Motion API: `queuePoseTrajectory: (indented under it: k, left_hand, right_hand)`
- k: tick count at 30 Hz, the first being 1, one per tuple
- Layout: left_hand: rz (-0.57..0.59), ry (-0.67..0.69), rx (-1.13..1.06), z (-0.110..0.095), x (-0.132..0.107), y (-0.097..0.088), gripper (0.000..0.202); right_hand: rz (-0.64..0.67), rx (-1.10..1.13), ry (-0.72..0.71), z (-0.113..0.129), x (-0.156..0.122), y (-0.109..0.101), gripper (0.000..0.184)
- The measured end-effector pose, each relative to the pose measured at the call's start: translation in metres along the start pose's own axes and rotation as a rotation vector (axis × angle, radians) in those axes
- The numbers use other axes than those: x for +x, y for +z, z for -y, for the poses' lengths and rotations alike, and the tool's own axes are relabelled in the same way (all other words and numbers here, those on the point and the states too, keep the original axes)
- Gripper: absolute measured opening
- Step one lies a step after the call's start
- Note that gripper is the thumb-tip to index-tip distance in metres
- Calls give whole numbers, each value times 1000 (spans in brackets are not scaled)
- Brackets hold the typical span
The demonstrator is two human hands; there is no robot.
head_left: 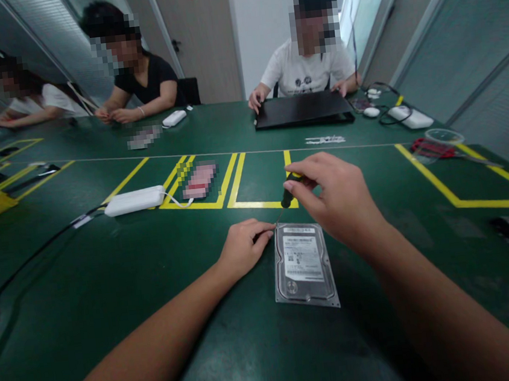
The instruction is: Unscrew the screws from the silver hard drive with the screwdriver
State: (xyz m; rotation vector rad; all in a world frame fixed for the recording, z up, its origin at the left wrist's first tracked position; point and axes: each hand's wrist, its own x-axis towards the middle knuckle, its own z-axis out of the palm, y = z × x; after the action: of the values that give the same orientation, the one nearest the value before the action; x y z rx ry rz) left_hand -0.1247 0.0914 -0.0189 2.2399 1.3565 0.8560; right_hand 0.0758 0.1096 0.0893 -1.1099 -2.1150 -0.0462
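Your forearms (433, 293) flank the hard drive (302, 258) on the desk (235, 356); your right hand (339, 191) pinches a screwdriver (287, 198); your left hand (240, 249), fingers (262, 227) nearly together, sits at the drive's far-left corner, hold unclear.

Bare arms (160, 331) reach forward, left hand (246, 247) low, right hand (339, 191) raised and pinching.

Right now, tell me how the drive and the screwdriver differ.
Pose: the drive lies flat on the table, while the screwdriver slants downward in the right hand.
Look: the drive is silvery with a pale label; the screwdriver is dark-handled.
Shape: the drive is broad and rectangular, the screwdriver slim.
Shared: they meet in one spot, with the screwdriver's tip at the drive's far left corner.
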Motion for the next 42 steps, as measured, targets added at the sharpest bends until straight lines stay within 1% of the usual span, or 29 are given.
queuePoseTrajectory:
  k: [4, 7, 10, 14, 17, 21, 25, 28, 31, 33, 35, 38, 40, 42]
  left_hand:
    - [-34, 9, -1, -2, -2, 2, 18]
    - [-61, 25, -18, -4, -4, 3, 15]
    - [-61, 59, -29, -7, -7, 4, 16]
    - [-59, 150, 35, -8, -11, 6, 25]
    - [-51, 227, 83, -9, -14, 8, 31]
    - [-53, 273, 100, -12, -17, 10, 31]
    - [-43, 335, 108, -17, -19, 10, 32]
    - [-28, 366, 110, -21, -20, 10, 32]
    - [13, 387, 132, -27, -21, 9, 32]
    - [71, 406, 164, -34, -23, 8, 31]
    - [145, 428, 194, -45, -24, 7, 30]
    - [257, 416, 285, -64, -27, 8, 25]
    - [294, 407, 379, -76, -29, 10, 24]
    - [294, 371, 441, -86, -31, 12, 21]
  right_hand:
    - [-46, 44, 3, 3, 2, 3, 22]
    - [-51, 51, 29, 4, 4, 6, 21]
    - [-75, 62, 50, 2, 8, 10, 18]
    - [-113, 118, 125, 0, 14, 13, 21]
    - [-85, 119, 165, 1, 19, 13, 13]
    - [-88, 97, 170, 5, 21, 15, 8]
    - [-127, 66, 153, 5, 19, 19, 12]
    - [-129, 62, 122, 3, 18, 20, 10]
    - [-143, 89, 94, 1, 17, 20, 9]
    - [-154, 116, 93, 0, 18, 20, 13]
    - [-147, 122, 105, 0, 18, 19, 15]
    - [-115, 98, 104, 2, 18, 18, 12]
    - [-114, 96, 79, 3, 18, 18, 11]
    - [-129, 102, 54, 5, 17, 18, 9]
